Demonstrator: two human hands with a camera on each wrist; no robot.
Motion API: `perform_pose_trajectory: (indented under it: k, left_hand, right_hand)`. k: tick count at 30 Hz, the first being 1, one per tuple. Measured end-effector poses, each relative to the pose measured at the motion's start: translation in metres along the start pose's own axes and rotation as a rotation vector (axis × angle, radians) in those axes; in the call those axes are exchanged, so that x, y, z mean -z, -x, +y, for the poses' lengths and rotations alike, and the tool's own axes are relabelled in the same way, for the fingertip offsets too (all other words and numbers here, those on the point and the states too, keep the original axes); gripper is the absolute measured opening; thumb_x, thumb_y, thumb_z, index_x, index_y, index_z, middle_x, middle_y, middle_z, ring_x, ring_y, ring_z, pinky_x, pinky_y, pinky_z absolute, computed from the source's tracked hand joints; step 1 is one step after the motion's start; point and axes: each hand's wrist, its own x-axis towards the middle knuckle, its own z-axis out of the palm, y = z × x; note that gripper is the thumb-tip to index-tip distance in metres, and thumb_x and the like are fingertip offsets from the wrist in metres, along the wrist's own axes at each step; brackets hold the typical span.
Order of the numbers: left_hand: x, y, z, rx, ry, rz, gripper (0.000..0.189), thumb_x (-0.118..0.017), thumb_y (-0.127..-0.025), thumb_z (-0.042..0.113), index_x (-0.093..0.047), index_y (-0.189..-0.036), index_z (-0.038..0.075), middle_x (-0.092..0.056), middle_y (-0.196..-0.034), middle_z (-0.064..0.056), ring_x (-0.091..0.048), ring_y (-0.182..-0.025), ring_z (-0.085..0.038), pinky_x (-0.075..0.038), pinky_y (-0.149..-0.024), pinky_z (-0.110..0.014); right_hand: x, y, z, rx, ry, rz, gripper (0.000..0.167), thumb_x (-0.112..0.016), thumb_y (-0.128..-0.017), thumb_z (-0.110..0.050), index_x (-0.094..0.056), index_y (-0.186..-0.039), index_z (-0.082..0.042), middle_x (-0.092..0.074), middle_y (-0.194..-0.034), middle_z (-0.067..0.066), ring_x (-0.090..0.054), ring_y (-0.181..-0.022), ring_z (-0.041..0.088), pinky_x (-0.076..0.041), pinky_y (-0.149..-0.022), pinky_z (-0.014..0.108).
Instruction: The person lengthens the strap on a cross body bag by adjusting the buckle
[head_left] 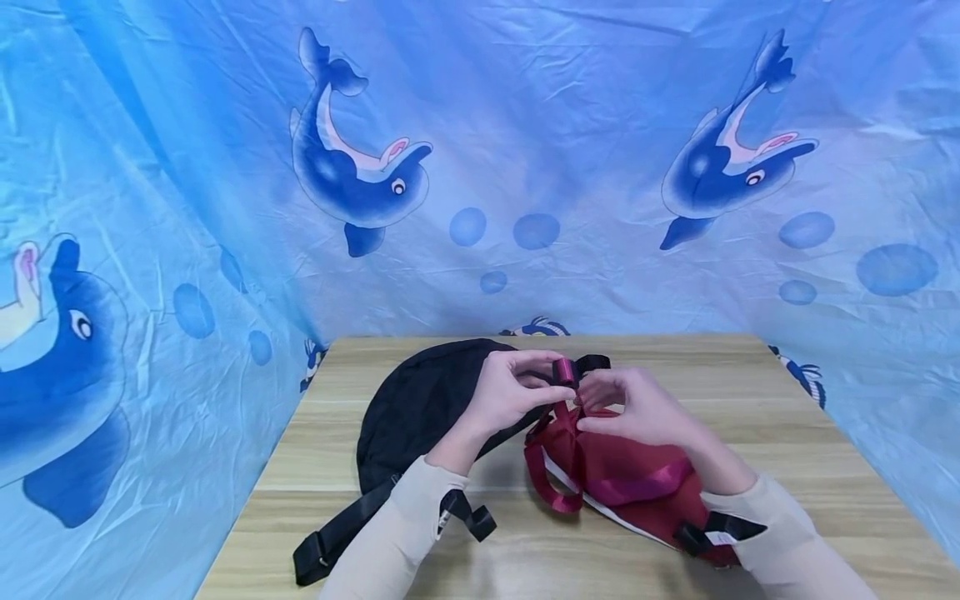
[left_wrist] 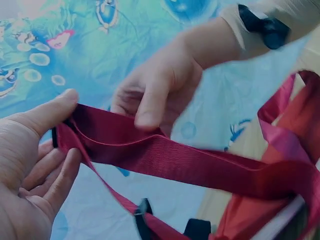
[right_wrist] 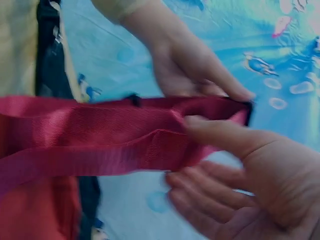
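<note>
A red bag [head_left: 637,462] lies on the table under my right forearm, its red webbing strap [left_wrist: 200,165] raised from it. My left hand [head_left: 510,392] pinches the strap's looped end at a black buckle [head_left: 565,372], thumb on one side and fingers on the other. My right hand [head_left: 641,408] holds the strap a little further along. In the right wrist view the right thumb [right_wrist: 220,132] lies over the webbing, with the other fingers below its lower edge. A thinner red strap with a black slider [left_wrist: 144,217] hangs under it in the left wrist view.
A black backpack [head_left: 420,408] lies to the left on the wooden table [head_left: 780,450], partly behind my left hand. Its black strap [head_left: 330,537] trails toward the front left, under my sleeve. Blue dolphin-printed curtains [head_left: 585,100] stand around the table.
</note>
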Motion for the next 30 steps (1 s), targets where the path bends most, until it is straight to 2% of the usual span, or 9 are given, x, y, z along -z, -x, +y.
perform_pose_trajectory:
  k: [4, 7, 11, 14, 19, 21, 25, 28, 30]
  left_hand:
    - [-0.001, 0.001, -0.002, -0.001, -0.058, -0.010, 0.041, -0.093, -0.081, 0.011, -0.080, -0.120, 0.009, -0.082, -0.103, -0.015, -0.079, -0.081, -0.013, -0.066, -0.080, -0.027]
    - [-0.005, 0.002, -0.002, -0.020, -0.090, -0.039, 0.042, -0.095, -0.079, 0.012, -0.080, -0.118, 0.008, -0.082, -0.103, -0.015, -0.079, -0.081, -0.010, -0.066, -0.080, -0.027]
    - [-0.009, 0.003, -0.001, -0.020, -0.120, -0.047, 0.045, -0.097, -0.077, 0.013, -0.080, -0.118, 0.009, -0.082, -0.102, -0.012, -0.078, -0.083, -0.007, -0.065, -0.082, -0.023]
    - [-0.011, 0.003, -0.002, -0.010, -0.160, -0.055, 0.048, -0.098, -0.076, 0.015, -0.081, -0.120, 0.010, -0.083, -0.103, -0.009, -0.078, -0.084, -0.006, -0.065, -0.083, -0.024]
    - [-0.011, 0.002, -0.001, -0.028, -0.262, -0.096, 0.051, -0.098, -0.078, 0.021, -0.080, -0.125, 0.013, -0.083, -0.105, -0.006, -0.079, -0.087, -0.008, -0.066, -0.085, -0.030]
    - [-0.011, 0.002, -0.002, -0.028, -0.287, -0.111, 0.051, -0.097, -0.079, 0.023, -0.080, -0.126, 0.014, -0.083, -0.105, -0.005, -0.079, -0.088, -0.007, -0.066, -0.086, -0.031]
    - [-0.011, 0.003, -0.005, -0.014, -0.279, -0.111, 0.048, -0.095, -0.081, 0.025, -0.080, -0.126, 0.015, -0.083, -0.103, -0.004, -0.078, -0.087, -0.006, -0.067, -0.087, -0.038]
    - [-0.012, 0.003, -0.008, -0.032, -0.250, -0.103, 0.045, -0.095, -0.082, 0.024, -0.081, -0.124, 0.015, -0.083, -0.101, -0.005, -0.077, -0.084, -0.005, -0.067, -0.086, -0.042]
    - [-0.013, 0.002, -0.008, -0.047, -0.233, -0.101, 0.042, -0.094, -0.083, 0.023, -0.081, -0.122, 0.016, -0.083, -0.100, -0.005, -0.077, -0.083, -0.004, -0.067, -0.084, -0.039]
  right_hand:
    - [0.012, -0.001, -0.004, 0.062, -0.119, 0.042, 0.038, -0.079, -0.094, 0.000, -0.068, -0.130, -0.001, -0.076, -0.119, 0.018, -0.076, -0.104, 0.014, -0.063, -0.093, 0.027]
    - [0.018, -0.005, -0.013, 0.115, -0.135, 0.087, 0.034, -0.078, -0.093, 0.002, -0.072, -0.127, -0.003, -0.077, -0.116, 0.017, -0.077, -0.101, 0.017, -0.063, -0.093, 0.027]
    - [0.022, -0.009, -0.025, 0.067, -0.021, 0.054, 0.031, -0.087, -0.088, -0.006, -0.077, -0.117, -0.012, -0.080, -0.104, 0.002, -0.078, -0.093, 0.012, -0.064, -0.090, 0.029]
    - [0.023, -0.010, -0.030, 0.015, 0.019, 0.019, 0.033, -0.090, -0.083, -0.006, -0.077, -0.113, -0.011, -0.080, -0.102, 0.000, -0.078, -0.092, 0.011, -0.066, -0.088, 0.032]
    - [0.024, -0.016, -0.032, -0.021, 0.140, 0.005, 0.030, -0.089, -0.079, -0.010, -0.075, -0.105, -0.014, -0.075, -0.097, -0.004, -0.071, -0.088, 0.011, -0.063, -0.086, 0.034]
    - [0.024, -0.017, -0.032, -0.030, 0.140, 0.022, 0.028, -0.086, -0.079, -0.009, -0.073, -0.104, -0.013, -0.073, -0.095, -0.002, -0.069, -0.087, 0.015, -0.060, -0.084, 0.033]
    - [0.021, -0.017, -0.034, -0.006, 0.001, 0.097, 0.029, -0.080, -0.083, 0.001, -0.069, -0.109, -0.005, -0.072, -0.104, 0.009, -0.070, -0.093, 0.023, -0.058, -0.089, 0.027]
    - [0.018, -0.018, -0.036, 0.017, -0.004, 0.126, 0.037, -0.086, -0.086, -0.005, -0.069, -0.119, -0.007, -0.075, -0.113, 0.007, -0.073, -0.101, 0.017, -0.057, -0.095, 0.024]
    - [0.016, -0.019, -0.036, 0.011, 0.033, 0.134, 0.041, -0.090, -0.086, -0.013, -0.071, -0.122, -0.012, -0.078, -0.112, 0.000, -0.074, -0.102, 0.010, -0.057, -0.094, 0.024]
